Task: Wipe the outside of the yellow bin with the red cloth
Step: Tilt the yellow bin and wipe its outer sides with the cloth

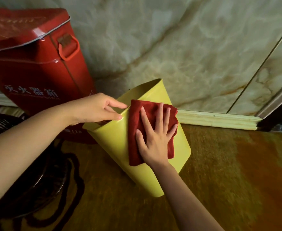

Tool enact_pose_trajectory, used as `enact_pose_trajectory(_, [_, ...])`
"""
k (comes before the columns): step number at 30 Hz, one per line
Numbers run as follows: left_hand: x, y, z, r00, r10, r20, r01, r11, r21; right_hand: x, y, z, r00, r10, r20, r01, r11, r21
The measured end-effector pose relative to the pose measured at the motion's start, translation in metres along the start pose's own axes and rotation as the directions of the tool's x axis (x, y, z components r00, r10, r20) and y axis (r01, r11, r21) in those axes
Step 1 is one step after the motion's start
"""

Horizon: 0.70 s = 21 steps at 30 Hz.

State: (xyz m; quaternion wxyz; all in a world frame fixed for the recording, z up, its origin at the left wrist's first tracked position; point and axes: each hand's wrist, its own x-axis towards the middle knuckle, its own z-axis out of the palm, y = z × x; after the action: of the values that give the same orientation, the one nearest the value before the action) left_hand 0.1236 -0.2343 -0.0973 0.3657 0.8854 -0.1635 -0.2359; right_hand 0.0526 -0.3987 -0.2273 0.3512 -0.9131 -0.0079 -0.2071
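The yellow bin (113,147) stands tilted on the floor in the middle of the view, its open top toward the left. My left hand (100,109) grips the bin's rim at its near top corner, fingers over the edge. The red cloth (137,124) lies flat on the bin's outer side wall. My right hand (155,137) presses on the cloth with fingers spread wide, palm down.
A tall red metal box (37,64) with a side handle stands just left of the bin, against the marbled wall (186,47). A pale baseboard (216,120) runs along the wall. A dark fan and its coiled cable (57,189) lie at the lower left on the brownish floor (228,172).
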Motion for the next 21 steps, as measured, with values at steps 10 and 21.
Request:
enact_pose_trajectory(10, [0.004, -0.026, -0.016, 1.0, -0.011, 0.006, 0.011, 0.999, -0.041, -0.016, 0.079, 0.02, 0.933, 0.356, 0.043, -0.355, 0.934, -0.043])
enact_pose_trajectory(21, [0.021, -0.005, -0.014, 0.995, 0.014, 0.098, -0.016, 1.0, 0.015, 0.042, 0.023, 0.023, 0.999, 0.027, 0.026, -0.027, 0.999, -0.019])
